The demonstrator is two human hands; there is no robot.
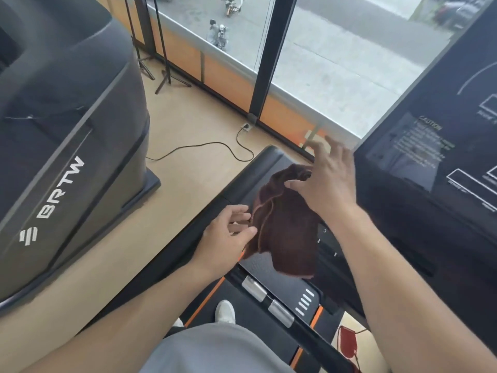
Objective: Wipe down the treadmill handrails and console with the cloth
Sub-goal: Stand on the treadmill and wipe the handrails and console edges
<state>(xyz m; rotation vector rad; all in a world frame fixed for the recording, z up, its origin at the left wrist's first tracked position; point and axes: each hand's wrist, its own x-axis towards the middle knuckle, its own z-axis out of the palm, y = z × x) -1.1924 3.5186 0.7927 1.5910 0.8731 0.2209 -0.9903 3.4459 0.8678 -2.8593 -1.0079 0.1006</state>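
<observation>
The cloth (286, 224), dark brown and crumpled, is draped over the left side panel of the treadmill's console (271, 267), its long axis running from the panel's far corner back toward the near edge, where a loose flap hangs just above the silver grip sensors (266, 300); it is held up at its far end, where the thumb and fingertips of the right hand (328, 179) appear to be closed lightly on the bunched top fold, though the exact pinch is partly hidden by the palm; the left hand (228, 238) is placed at the panel's left edge, its fingers loosely curled and slightly parted, touching or all but touching the cloth's stitched hem; which of the two cannot be told. The cloth thus lies to the right of the left fingers and beneath the right ones; the right hand is judged the nearer to a full grasp, so gathering is likely wanted before the upright display (441, 146) or handrails can be wiped.
</observation>
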